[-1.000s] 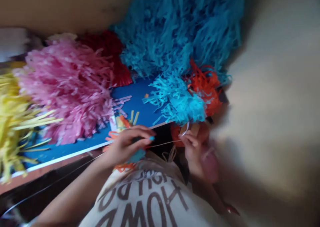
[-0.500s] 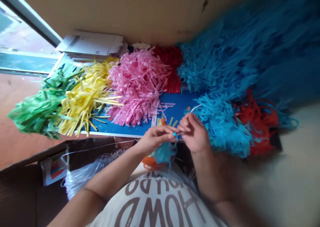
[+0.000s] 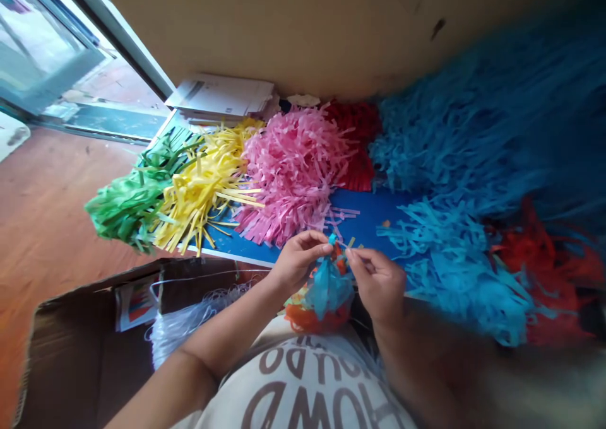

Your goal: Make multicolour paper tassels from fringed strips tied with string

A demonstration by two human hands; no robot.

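My left hand [image 3: 305, 258] is closed in a pinch by the twisted top of a light-blue paper tassel [image 3: 329, 290]. The tassel hangs fringe down in front of my shirt, with orange paper strips [image 3: 307, 318] around and below it. My right hand [image 3: 379, 281], also closed, pinches a thin pale string [image 3: 344, 246] that runs to the tassel's top. How the string passes around the top is too small to make out.
Fringed paper lies along the blue table [image 3: 364, 217]: green [image 3: 125, 205], yellow [image 3: 199, 183], pink [image 3: 296, 170], red [image 3: 355, 164], blue [image 3: 464, 265] and orange-red [image 3: 549, 271]. Stacked papers [image 3: 222, 94] lie behind. A cardboard box [image 3: 61, 340] holds white string [image 3: 180, 328].
The view has shifted, so the table's contents sit farther right. My right hand has come down, its fingers now lower on the string, and more of the blue tassel shows between my hands.
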